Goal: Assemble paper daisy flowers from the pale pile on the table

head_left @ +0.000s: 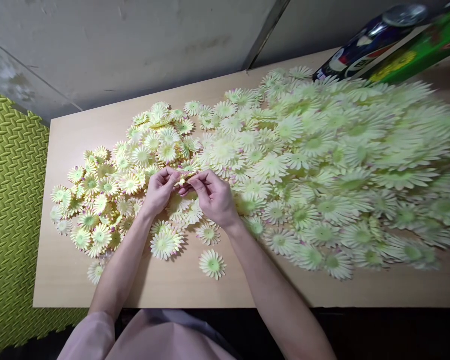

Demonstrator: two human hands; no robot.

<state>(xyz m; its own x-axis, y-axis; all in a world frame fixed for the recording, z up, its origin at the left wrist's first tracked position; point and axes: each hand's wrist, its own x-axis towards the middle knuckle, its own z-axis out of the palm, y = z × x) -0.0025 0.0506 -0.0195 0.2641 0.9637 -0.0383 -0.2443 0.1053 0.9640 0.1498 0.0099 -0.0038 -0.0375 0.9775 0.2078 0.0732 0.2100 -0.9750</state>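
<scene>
Between my two hands is a small pale yellow artificial flower piece [182, 179], pinched at the fingertips and partly covered by them. My left hand [161, 190] grips its left side with thumb and forefinger. From the right, my right hand [213, 197] pinches the same piece, the other fingers curled under. Pale green-yellow petal layers with purple-tinged tips lie in a heap [101, 200] left of my hands, and a larger heap [322, 160] spreads out on the right. A small stack of flower layers [167, 242] and a single flower layer [212, 264] lie just below my hands.
The flowers cover much of a light wooden table [172, 290], whose front edge is close to my body. A dark soda can [371, 42] and a green box [423, 50] stand at the back right. A grey wall [135, 50] runs behind, with a green foam mat [15, 210] at left.
</scene>
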